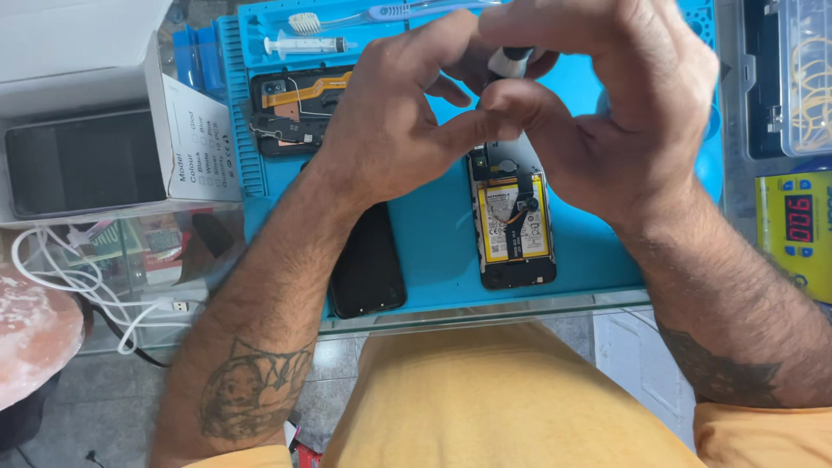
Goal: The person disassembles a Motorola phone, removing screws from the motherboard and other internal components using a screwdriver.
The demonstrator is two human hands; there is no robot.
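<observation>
Pinching a small white-tipped tool (510, 61), perhaps a screwdriver, both the left hand (394, 121) and right hand (607, 113) close above the opened phone (513, 221); blue mat (433, 251) bare near its front edge; white box (87, 113) holds a dark screen (82, 165).

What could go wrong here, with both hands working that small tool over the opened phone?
1. The left hand and right hand pinch a small white-and-black tool directly above the opened phone; a slip could jab its exposed yellow-labelled battery.
2. The left forearm lies over the black phone panel, which overhangs the blue mat's front edge; a nudge might push it off.
</observation>
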